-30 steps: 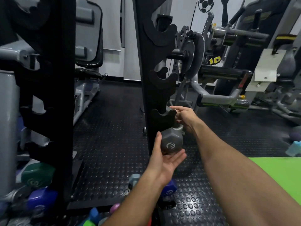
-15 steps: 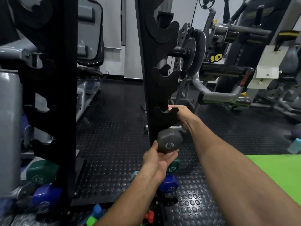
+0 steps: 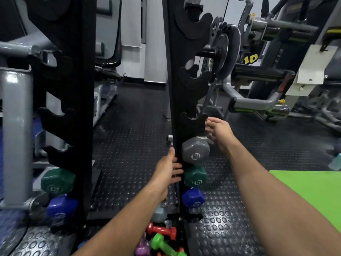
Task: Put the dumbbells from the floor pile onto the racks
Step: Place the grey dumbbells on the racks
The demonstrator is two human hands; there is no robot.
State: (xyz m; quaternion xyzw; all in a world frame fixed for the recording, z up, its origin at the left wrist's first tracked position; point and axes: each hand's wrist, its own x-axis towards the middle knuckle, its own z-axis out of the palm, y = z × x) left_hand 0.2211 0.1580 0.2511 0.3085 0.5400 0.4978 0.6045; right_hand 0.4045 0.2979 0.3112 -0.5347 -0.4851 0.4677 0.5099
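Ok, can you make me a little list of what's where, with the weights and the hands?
grey dumbbell: on the rack, top of the filled slots
green dumbbell: slot below the grey one
blue dumbbell: slot below the green one
left hand: open, beside the rack post
right hand: open, holds nothing, beside an empty cradle
floor pile: red, green and purple dumbbells left to rack

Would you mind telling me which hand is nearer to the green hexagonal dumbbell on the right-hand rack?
Left. The left hand lies just beside the green hexagonal dumbbell; the right hand is higher, above the grey dumbbell.
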